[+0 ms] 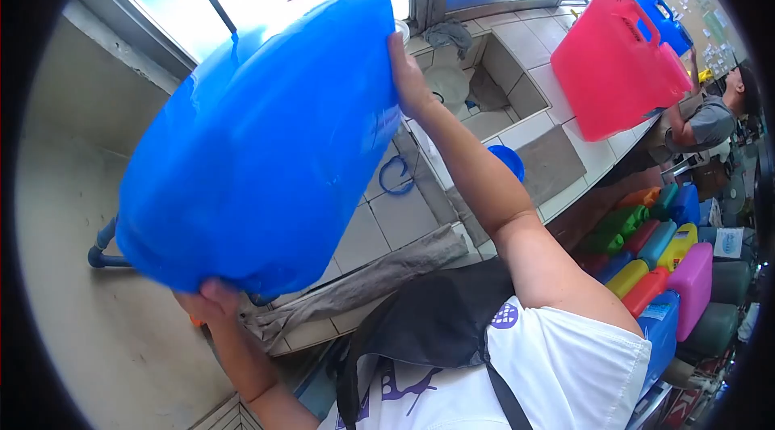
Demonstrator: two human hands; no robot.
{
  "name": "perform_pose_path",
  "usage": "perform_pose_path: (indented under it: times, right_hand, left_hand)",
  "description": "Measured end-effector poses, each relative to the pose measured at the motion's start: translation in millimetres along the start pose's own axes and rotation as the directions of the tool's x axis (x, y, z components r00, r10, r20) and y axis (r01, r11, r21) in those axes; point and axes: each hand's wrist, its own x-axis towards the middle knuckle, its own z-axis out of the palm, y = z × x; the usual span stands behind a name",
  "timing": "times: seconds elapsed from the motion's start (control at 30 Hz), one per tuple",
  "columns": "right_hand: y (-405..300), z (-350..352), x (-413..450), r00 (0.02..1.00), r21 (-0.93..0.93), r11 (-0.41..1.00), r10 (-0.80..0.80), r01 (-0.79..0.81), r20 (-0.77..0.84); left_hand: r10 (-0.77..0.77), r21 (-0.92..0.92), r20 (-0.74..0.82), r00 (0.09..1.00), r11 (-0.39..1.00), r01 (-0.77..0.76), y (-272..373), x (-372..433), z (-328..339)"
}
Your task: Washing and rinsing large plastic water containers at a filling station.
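Observation:
I hold up a large blue plastic container (260, 145), tilted over a tiled basin area, between both hands. My right hand (410, 76) grips its upper right end, beside a white round part (401, 31) mostly hidden behind it. My left hand (209, 303) supports the lower end, with some fingers out of sight under the plastic. Beneath the container, a curled blue hose or strip (396, 175) lies on the tiled floor of the basin (399, 212). A grey cloth (375, 272) hangs over the near ledge.
Right of me is a tiled sink (514, 76) with a pale round vessel (447, 88). A blue bowl (507, 162), red jerrycan (611, 66) and blue jerrycan (657, 15) stand along the counter. Several coloured jerrycans (693, 291) crowd the floor. Another person (708, 121) stands beyond.

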Motion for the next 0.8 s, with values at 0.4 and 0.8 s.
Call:
perform_pose_path:
  times: [0.4,0.8]
  right_hand:
    - [130.4,-3.8,-67.6,0.799,0.068,0.797,0.602,-0.6,0.001]
    - [-21.6,-3.0,-13.0,0.815,-0.76,0.617,0.537,-0.203,0.218]
  left_hand:
    - [-0.439,-0.294,0.431,0.789,0.758,0.582,-8.2,-22.9,56.6]
    - [-0.525,-0.494,0.834,0.173,-0.567,0.659,-72.7,-168.1,123.5]
